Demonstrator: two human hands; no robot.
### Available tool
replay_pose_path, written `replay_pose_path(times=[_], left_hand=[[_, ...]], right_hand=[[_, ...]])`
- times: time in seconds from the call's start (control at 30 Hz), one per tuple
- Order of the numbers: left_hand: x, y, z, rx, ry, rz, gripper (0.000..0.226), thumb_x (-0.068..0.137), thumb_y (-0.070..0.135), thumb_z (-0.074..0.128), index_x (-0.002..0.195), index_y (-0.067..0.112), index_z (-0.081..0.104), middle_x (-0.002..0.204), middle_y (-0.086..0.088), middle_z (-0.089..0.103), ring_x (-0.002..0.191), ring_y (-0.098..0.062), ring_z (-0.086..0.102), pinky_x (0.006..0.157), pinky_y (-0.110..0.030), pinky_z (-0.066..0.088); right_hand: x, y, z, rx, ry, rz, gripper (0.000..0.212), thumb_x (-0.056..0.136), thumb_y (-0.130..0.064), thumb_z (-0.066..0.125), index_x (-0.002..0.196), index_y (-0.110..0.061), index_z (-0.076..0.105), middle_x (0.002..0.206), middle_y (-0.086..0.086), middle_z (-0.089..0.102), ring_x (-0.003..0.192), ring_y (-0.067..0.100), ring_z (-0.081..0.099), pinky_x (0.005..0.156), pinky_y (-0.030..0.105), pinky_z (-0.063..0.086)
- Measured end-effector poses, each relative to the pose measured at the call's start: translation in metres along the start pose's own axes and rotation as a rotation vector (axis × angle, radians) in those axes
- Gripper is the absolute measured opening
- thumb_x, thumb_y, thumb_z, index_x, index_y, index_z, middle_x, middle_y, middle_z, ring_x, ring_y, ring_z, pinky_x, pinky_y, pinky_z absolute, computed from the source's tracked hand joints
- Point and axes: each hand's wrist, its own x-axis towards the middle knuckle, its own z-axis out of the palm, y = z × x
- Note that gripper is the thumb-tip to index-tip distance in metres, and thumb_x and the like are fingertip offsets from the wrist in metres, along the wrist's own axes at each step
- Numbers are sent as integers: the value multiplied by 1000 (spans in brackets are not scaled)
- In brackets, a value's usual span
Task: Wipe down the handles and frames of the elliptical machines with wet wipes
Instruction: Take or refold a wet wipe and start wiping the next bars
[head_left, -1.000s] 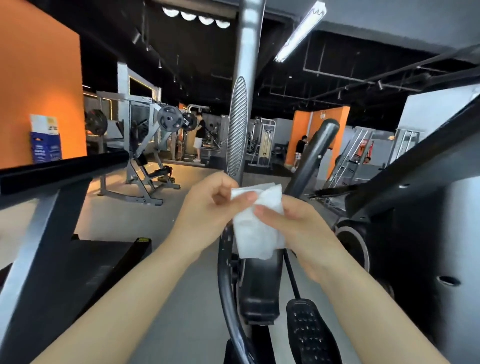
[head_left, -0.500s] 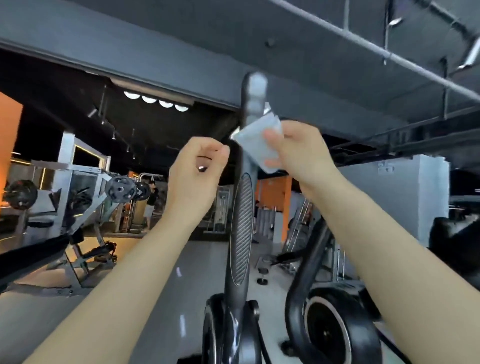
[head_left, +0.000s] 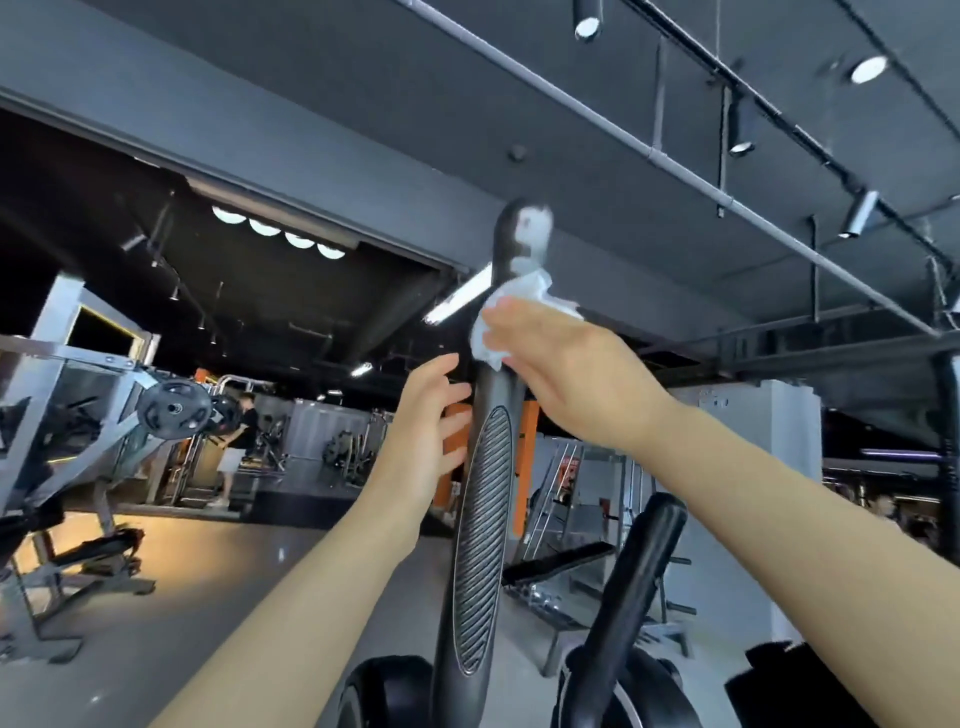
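Note:
A tall dark elliptical handle (head_left: 480, 519) with a ribbed grip panel rises in the middle of the view, its rounded top near the ceiling line. My right hand (head_left: 571, 374) grips a crumpled white wet wipe (head_left: 519, 306) and presses it against the upper part of the handle, just below the top. My left hand (head_left: 428, 415) is at the handle's left side, fingers straight and touching or nearly touching it, holding nothing. A second black handle (head_left: 644, 566) stands lower right.
Black flywheel housings (head_left: 384, 691) sit at the bottom. A weight machine with plates (head_left: 174, 410) stands at left, a bench (head_left: 556, 564) behind the handles. A person (head_left: 236, 441) stands far back on the gym floor. A grey pillar (head_left: 779, 467) is at right.
My right hand brought the wipe from in front of my chest up to the handle's top and now wraps it on the handle. My left hand let go of the wipe and opened beside the handle.

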Motion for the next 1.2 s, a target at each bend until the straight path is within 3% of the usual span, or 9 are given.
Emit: replay_pose_path(times=[0.13, 0.23, 0.33, 0.5, 0.63, 0.73, 0.83, 1.0, 1.2], left_hand=[[-6, -4, -7, -8, 1, 8, 26, 106, 36, 28, 127, 39, 45, 114, 15, 60, 105, -2, 59, 88, -25, 48], [-3, -3, -15, -37, 28, -7, 24, 106, 38, 29, 121, 40, 47, 117, 11, 58, 108, -9, 60, 93, -31, 49], [1, -3, -16, -76, 38, -32, 26, 105, 41, 30, 122, 38, 49, 116, 10, 59, 105, -10, 61, 95, -34, 49], [0, -9, -15, -187, 43, -55, 29, 103, 46, 30, 118, 35, 52, 112, 9, 63, 102, -9, 63, 87, -29, 51], [-6, -12, -31, -197, 77, -61, 34, 104, 46, 30, 122, 31, 55, 117, 5, 64, 101, -12, 66, 87, -29, 52], [-14, -17, -45, -195, 111, -43, 31, 104, 45, 31, 119, 32, 55, 117, 4, 65, 101, -12, 66, 88, -29, 52], [-24, -21, -54, -191, 105, -38, 29, 103, 44, 35, 122, 32, 53, 115, 3, 66, 102, -13, 67, 92, -32, 52], [-40, -36, -53, -185, 43, -105, 27, 100, 44, 38, 117, 32, 55, 117, 1, 66, 104, -12, 65, 90, -28, 51], [-65, -55, -49, -137, 56, -203, 26, 104, 40, 37, 122, 31, 53, 119, 0, 65, 107, -13, 64, 93, -30, 51]], right_hand=[[-7, -20, -16, -44, -237, -212, 35, 96, -19, 36, 100, -8, 70, 110, 9, 69, 97, 26, 68, 74, 40, 59], [48, -2, -27, -392, -233, -181, 32, 96, -8, 34, 98, -11, 66, 101, 3, 59, 84, 27, 64, 65, 35, 53], [108, 25, -37, -691, -253, -109, 27, 100, -11, 36, 101, -12, 63, 106, 4, 60, 97, 29, 60, 70, 37, 50], [99, 21, -32, -564, -405, -13, 20, 99, -14, 41, 88, -9, 56, 116, 12, 54, 80, 35, 61, 67, 41, 52], [37, -19, -10, -310, -434, -121, 16, 91, -5, 53, 78, -9, 62, 89, 10, 59, 69, 26, 57, 59, 40, 54], [-13, -61, 8, -143, -493, -195, 17, 93, -10, 57, 78, -11, 65, 85, 7, 61, 80, 15, 47, 75, 35, 55], [-8, -60, 4, -146, -633, -281, 14, 94, -12, 57, 86, -12, 68, 86, 2, 66, 94, 22, 60, 93, 40, 52], [39, -8, -17, -365, -378, -181, 41, 100, -22, 32, 92, -12, 71, 97, 5, 66, 106, 27, 59, 111, 30, 29], [-43, -77, 13, -90, -375, -114, 30, 96, -10, 42, 95, -6, 72, 102, 10, 69, 104, 29, 63, 116, 26, 24]])
